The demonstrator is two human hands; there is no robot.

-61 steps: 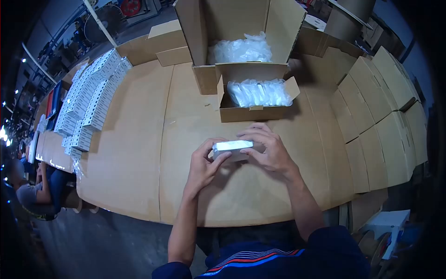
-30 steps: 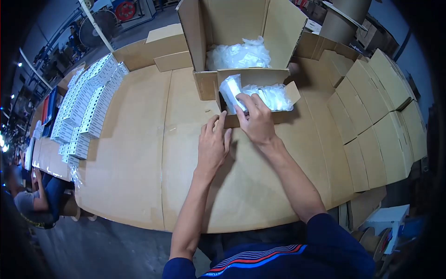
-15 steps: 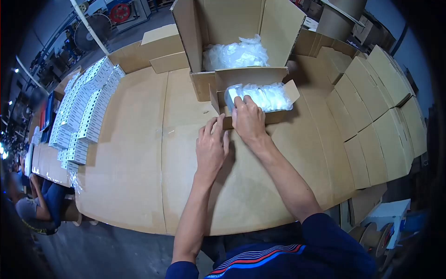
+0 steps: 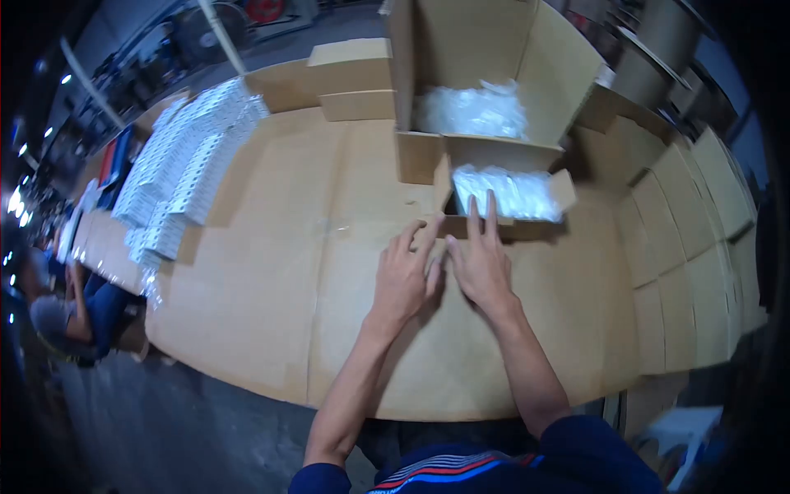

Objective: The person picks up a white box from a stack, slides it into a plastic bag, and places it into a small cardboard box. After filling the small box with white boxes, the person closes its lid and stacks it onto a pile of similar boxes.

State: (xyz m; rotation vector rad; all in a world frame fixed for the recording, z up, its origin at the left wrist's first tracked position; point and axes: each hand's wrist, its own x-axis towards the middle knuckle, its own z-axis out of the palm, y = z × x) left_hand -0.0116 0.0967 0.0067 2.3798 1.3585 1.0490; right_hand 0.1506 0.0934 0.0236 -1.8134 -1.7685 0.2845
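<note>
Wrapped packs (image 4: 518, 193): 1 row, no. unclear, in 1 sm. box (image 4: 494, 153); L hand (image 4: 403, 278), R hand (image 4: 484, 270): fingers (image 4: 492, 212) apart.

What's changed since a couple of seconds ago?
The wrapped packet, then held over the table, has moved forward into the small carton, at its left end. The right hand has let go; the left hand is by the carton's front left corner. The large carton and white boxes stayed put.
</note>
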